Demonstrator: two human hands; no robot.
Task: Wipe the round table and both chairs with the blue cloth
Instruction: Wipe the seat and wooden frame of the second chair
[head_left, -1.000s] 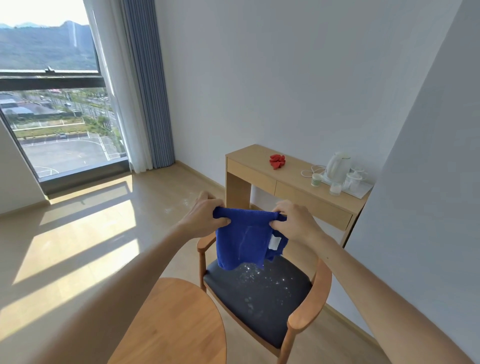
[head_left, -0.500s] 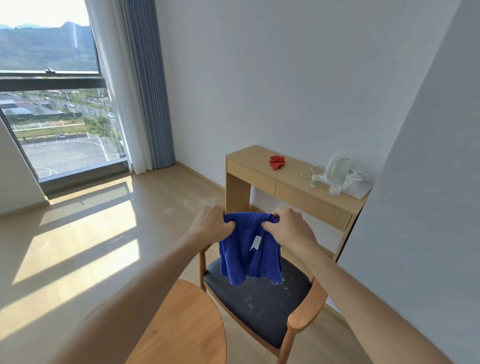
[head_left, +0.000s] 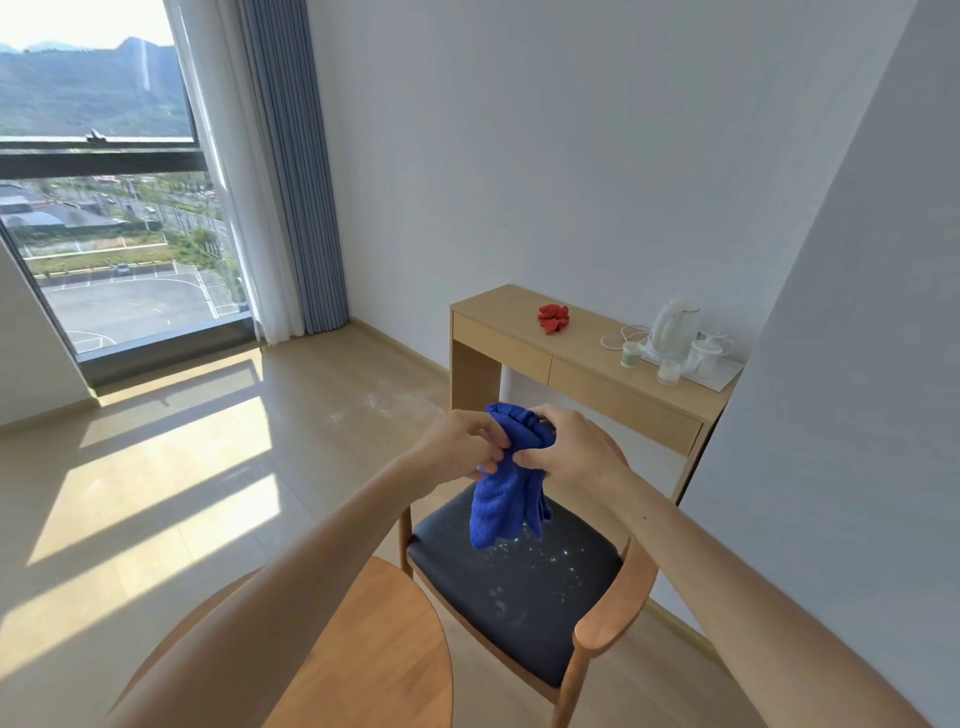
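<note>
The blue cloth (head_left: 506, 501) hangs bunched from both my hands above a wooden chair. My left hand (head_left: 457, 444) and my right hand (head_left: 569, 452) pinch its top edge close together, fingers nearly touching. Below stands the chair (head_left: 618, 590) with a dark seat (head_left: 524, 597) speckled with white dust. The round wooden table (head_left: 384, 660) shows at the bottom, partly hidden by my left forearm. Only one chair is in view.
A wooden console desk (head_left: 576, 364) stands against the wall behind the chair, carrying a red item (head_left: 553, 317), a white kettle (head_left: 675, 327) and cups on a tray. Wall close on the right. Open wood floor to the left, with white dust (head_left: 384, 400) near the desk. Window and curtains far left.
My hands have come together from a spread hold, gathering the cloth from a flat sheet into a narrow bunch.
</note>
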